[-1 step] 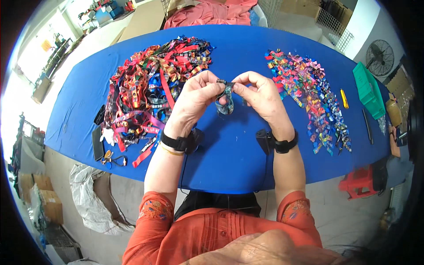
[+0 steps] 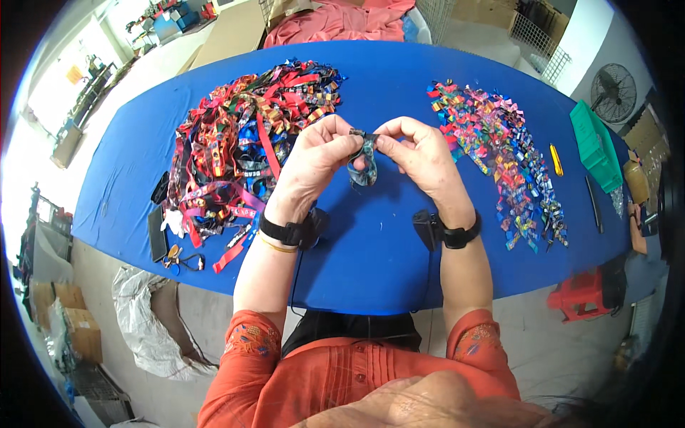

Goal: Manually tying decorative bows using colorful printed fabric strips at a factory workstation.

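A dark ribbon strap [image 2: 363, 171] with a grey-blue pattern is held up between my hands, over the middle of the table. My left hand [image 2: 322, 148] is closed, pinching one end between thumb and forefinger. The strap's loop hangs below those fingers. At the other end, the thumb and forefinger of my right hand [image 2: 419, 153] pinch a short dark piece of it. Left of my hands lies a big tangled heap of printed ribbon straps [image 2: 214, 153], mostly red, black and blue. A spread of small folded ribbon pieces [image 2: 499, 153] in many colours lies to the right.
The blue-covered table [image 2: 371, 264] also bears a yellow cutter [image 2: 556, 160], a black pen-like stick [image 2: 594, 204], a green bin [image 2: 596, 146] and a dark flat case [image 2: 158, 233]. Small cord loops [image 2: 184, 260] lie near the left front edge. A red stool [image 2: 581, 294] stands at right.
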`<state>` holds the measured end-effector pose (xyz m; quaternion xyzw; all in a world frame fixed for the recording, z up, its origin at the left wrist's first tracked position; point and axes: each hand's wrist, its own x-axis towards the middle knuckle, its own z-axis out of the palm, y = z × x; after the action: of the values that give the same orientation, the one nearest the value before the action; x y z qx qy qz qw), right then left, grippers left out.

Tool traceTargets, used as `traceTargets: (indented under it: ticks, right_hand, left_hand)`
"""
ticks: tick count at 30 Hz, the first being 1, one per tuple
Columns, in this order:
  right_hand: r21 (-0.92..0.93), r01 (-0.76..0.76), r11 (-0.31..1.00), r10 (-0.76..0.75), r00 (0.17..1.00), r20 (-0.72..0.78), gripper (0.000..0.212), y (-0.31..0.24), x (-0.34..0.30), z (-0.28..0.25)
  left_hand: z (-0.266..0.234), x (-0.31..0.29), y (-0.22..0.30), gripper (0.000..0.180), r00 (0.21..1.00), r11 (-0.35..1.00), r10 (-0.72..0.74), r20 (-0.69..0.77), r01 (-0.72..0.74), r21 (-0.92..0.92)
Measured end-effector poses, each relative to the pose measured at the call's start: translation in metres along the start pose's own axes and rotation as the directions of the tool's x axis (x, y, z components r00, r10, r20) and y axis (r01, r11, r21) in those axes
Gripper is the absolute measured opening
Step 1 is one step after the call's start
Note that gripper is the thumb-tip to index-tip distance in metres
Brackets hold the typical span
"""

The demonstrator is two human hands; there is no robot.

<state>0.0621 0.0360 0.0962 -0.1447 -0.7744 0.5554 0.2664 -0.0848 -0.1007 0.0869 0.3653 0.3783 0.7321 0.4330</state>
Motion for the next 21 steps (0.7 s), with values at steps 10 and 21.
traceTargets:
  ticks: [10, 21]
  right_hand:
    - [0.145, -0.055, 0.988, 0.046, 0.997, 0.062, 0.017, 0.004, 0.005, -0.012]
    - [0.164, -0.048, 0.985, 0.073, 0.986, -0.15, 0.018, 0.017, 0.011, -0.013]
  left_hand:
    - [0.009, 0.017, -0.012, 0.008, 0.997, 0.987, 0.043, -0.072, -0.031, 0.158]
    - [0.0, 0.021, -0.015, 0.007, 0.987, 0.999, 0.023, -0.156, -0.015, 0.052]
